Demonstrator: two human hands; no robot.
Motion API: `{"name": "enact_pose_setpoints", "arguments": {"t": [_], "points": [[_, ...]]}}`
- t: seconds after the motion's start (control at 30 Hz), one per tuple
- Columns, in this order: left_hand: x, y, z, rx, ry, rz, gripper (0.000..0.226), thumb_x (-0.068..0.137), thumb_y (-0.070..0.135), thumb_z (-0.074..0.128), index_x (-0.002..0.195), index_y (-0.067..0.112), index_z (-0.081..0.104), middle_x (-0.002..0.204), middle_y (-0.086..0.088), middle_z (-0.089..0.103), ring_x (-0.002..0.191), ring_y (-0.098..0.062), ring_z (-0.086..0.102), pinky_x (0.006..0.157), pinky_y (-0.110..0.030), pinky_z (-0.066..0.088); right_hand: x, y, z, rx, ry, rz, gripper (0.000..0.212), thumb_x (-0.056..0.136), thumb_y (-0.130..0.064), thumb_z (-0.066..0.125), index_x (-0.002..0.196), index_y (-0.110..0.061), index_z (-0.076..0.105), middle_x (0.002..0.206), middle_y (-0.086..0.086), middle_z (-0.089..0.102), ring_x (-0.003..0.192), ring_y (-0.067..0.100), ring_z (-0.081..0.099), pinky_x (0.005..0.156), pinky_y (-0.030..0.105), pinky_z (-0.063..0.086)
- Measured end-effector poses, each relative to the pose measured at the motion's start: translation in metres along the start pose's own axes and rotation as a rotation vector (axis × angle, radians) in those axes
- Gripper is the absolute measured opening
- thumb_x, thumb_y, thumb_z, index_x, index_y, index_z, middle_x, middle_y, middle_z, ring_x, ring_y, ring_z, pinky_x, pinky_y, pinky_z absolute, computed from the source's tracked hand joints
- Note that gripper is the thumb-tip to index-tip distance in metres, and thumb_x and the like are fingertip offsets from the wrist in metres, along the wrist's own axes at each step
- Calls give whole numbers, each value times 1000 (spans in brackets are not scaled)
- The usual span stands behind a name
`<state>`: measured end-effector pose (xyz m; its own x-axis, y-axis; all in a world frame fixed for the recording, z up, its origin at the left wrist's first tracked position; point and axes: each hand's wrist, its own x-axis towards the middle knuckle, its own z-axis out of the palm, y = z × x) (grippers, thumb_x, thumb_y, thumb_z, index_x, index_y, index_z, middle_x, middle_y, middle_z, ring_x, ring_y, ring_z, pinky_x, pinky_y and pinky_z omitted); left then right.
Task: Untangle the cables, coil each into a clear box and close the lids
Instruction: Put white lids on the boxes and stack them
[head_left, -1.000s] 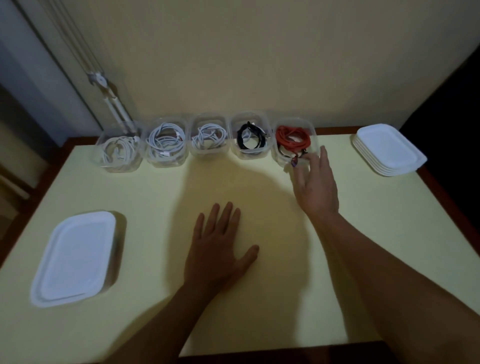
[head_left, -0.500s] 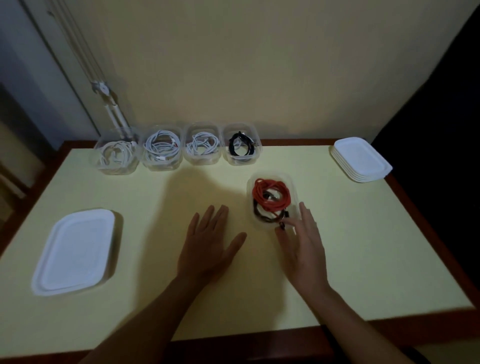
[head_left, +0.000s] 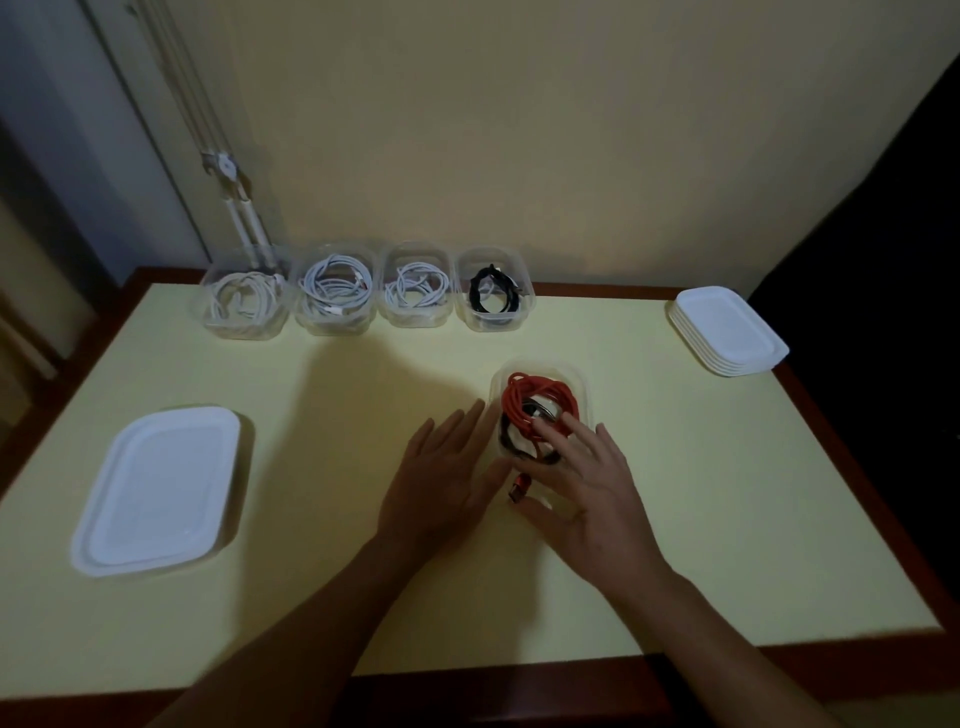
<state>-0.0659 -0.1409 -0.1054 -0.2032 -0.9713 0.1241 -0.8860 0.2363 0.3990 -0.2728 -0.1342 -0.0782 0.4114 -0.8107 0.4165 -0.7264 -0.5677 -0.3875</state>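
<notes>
We see a clear box (head_left: 584, 392) near the middle of the yellow table (head_left: 311, 597), holding a red cable (head_left: 537, 397) bundled over a black cable (head_left: 505, 446), with a red plug (head_left: 519, 488) poking out at the box's six o'clock. The left hand (head_left: 441, 478) lies flat, fingers straight against the box's nine o'clock side, while the right hand (head_left: 584, 486) reaches in from five o'clock and spreads its fingers over the coils. Along the table's twelve o'clock edge we count a row of four lidless boxes (head_left: 413, 321), three with white cables (head_left: 332, 283) and one with a dark coil (head_left: 491, 293); a single white lid (head_left: 156, 488) lies at nine o'clock and a stack of lids (head_left: 727, 327) at two o'clock.
</notes>
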Motion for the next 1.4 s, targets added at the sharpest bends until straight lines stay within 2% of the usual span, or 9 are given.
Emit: {"name": "enact_pose_setpoints", "arguments": {"t": [0.23,0.37,0.53,0.7,0.8,0.97,1.13,1.2,1.4], "points": [[-1,2,-2,-4,20,17,79,94,71,-1,160,30,17,165,6,22,150,-15,24,123,-40,14,30,-1,-17,133,198,275,15,92,-25,72,104,-25,80,121,-19,66,120,10,55,105,38,42],[-1,1,-3,-22,22,22,71,97,67,11,159,33,18,165,9,21,150,-13,24,123,-39,14,57,13,-21,183,182,476,19,95,-35,69,102,-22,81,122,-1,73,114,19,66,102,40,49],[-2,2,-5,-82,60,62,62,99,61,26,155,34,28,163,10,25,146,-10,31,121,-34,17,73,18,-14,-36,18,530,28,90,-42,72,109,-23,80,140,3,63,122,27,61,104,46,47],[7,4,-2,-137,95,80,69,97,64,34,154,26,30,164,1,26,142,-16,38,115,-37,30,71,11,-15,-50,7,509,21,90,-34,74,103,-19,78,128,6,70,106,28,69,86,36,54],[12,4,2,-103,100,97,78,97,69,28,159,25,18,165,-7,22,142,-22,39,112,-37,32,73,3,-21,-188,-171,467,22,93,-35,69,103,-19,79,143,4,59,101,31,69,82,39,55],[17,2,6,-97,103,77,70,96,68,32,155,30,30,164,-13,22,137,-29,45,109,-41,38,74,-3,-31,-229,-385,387,23,96,-37,65,114,-28,77,161,3,37,115,27,64,92,39,53],[18,1,6,-111,103,85,67,97,70,31,155,35,29,166,-9,19,137,-28,45,109,-43,40,68,10,-51,311,-147,505,20,94,-39,70,110,-32,78,140,-3,62,132,1,49,102,13,36],[19,0,5,-117,109,94,66,97,69,33,153,34,32,166,-8,19,136,-28,46,109,-43,40,68,25,-58,383,-77,548,30,94,-50,64,115,-32,77,137,-9,63,131,2,52,106,18,40],[20,-2,7,-136,121,112,66,97,69,32,153,35,30,166,-7,19,135,-27,48,107,-45,43,81,119,-82,-116,-25,610,35,99,-34,61,126,-12,67,122,8,71,112,28,66,90,32,47]]}}
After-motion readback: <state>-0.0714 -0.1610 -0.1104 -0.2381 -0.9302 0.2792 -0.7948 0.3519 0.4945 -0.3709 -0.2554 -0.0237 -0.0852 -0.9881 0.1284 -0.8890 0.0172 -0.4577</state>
